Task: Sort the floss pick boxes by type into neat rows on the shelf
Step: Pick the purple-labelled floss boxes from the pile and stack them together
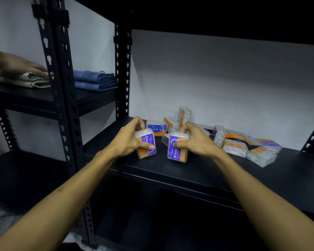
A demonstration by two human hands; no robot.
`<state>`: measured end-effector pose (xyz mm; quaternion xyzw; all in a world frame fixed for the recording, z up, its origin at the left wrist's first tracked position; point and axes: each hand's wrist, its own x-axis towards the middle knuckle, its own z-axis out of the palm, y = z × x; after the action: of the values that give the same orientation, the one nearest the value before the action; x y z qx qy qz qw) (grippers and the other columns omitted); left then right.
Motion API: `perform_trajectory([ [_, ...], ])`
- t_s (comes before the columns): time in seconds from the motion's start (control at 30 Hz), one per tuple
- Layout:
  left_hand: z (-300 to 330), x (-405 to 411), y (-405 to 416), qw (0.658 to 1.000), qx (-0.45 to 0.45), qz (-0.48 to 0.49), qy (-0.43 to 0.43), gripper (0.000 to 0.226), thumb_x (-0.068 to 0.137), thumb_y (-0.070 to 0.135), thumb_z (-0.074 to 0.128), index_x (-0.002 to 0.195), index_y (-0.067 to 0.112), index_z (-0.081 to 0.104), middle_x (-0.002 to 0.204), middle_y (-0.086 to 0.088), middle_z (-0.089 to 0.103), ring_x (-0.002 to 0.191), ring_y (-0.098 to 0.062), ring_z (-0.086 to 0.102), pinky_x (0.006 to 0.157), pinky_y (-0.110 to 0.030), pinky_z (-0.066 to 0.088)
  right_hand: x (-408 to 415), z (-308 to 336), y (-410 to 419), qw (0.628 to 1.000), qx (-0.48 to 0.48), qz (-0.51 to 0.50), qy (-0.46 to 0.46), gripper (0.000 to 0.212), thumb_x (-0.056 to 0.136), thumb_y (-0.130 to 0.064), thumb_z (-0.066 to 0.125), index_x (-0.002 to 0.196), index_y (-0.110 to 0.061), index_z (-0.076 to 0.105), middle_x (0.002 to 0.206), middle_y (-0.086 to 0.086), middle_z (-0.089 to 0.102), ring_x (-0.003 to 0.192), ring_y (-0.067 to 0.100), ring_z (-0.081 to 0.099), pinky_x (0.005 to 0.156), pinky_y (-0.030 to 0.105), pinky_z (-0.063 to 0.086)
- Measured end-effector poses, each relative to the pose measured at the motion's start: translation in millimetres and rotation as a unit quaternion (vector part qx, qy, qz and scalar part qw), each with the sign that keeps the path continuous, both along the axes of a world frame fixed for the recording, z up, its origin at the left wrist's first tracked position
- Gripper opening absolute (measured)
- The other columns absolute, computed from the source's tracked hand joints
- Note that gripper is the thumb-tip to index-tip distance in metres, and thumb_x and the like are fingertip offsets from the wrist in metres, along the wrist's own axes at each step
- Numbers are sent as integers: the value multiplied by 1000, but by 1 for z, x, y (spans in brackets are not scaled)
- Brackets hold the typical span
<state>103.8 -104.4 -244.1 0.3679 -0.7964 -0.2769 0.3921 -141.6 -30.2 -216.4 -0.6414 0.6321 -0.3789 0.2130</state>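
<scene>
**A:** What are the hands doing?

**B:** The left hand [130,140] is clamped on a purple box [146,144] and the right hand [194,140] on a second box [177,149], fingers over the top, thumb on the face. Both sit near the shelf [216,171] front edge.

**A:** And the others?

**B:** Behind the hands lies a blue box [156,128]. A loose pile [243,144] of orange boxes lies to the right of it, unsorted.

**A:** How would they handle?

**B:** Probably light, stiff clear plastic, a little slick. Best pinched across the narrow sides.
</scene>
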Motion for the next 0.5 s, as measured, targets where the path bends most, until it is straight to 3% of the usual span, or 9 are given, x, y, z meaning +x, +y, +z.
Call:
perform_trajectory([
  [0.07, -1, 6, -4, 999, 8, -38, 1, 70, 58, 36, 95, 117, 37, 58, 98, 7, 65, 75, -2, 67, 74, -23, 57, 3, -4, 1, 997, -8, 1, -76, 41, 77, -4, 82, 95, -12, 46, 86, 7, 69, 78, 20, 72, 62, 28, 58],
  [0.17, -5, 13, -9, 999, 9, -49, 8, 60, 59, 45, 90, 113, 39, 65, 107, 6, 70, 93, -18, 71, 86, -44, 59, 3, -19, 0, 987, -8, 16, -161, 35, 80, 2, 77, 98, -9, 49, 88, 9, 69, 83, 25, 72, 74, 39, 60],
  [0.23, -6, 16, -8, 999, 7, -29, 25, 52, 60, 40, 92, 106, 35, 67, 100, 7, 72, 90, -15, 71, 83, -40, 60, 0, -29, -1, 978, -16, 22, -204, 32, 82, 2, 76, 107, -6, 58, 93, 9, 71, 87, 26, 71, 83, 45, 58],
  [0.37, -5, 21, -5, 999, -2, 1, 46, 50, 61, 32, 94, 103, 29, 66, 90, 17, 71, 81, -3, 68, 73, -20, 53, -3, -33, -2, 976, -34, 33, -213, 30, 86, -5, 75, 113, -9, 66, 100, 8, 76, 90, 19, 73, 82, 30, 56],
  [0.5, -13, 30, -9, 997, 19, 8, 74, 52, 58, 38, 95, 100, 29, 66, 96, 2, 74, 87, -22, 72, 78, -36, 60, -2, -34, 1, 975, -38, 32, -218, 32, 85, 0, 75, 111, 0, 57, 95, 9, 75, 87, 16, 74, 82, 33, 59],
])
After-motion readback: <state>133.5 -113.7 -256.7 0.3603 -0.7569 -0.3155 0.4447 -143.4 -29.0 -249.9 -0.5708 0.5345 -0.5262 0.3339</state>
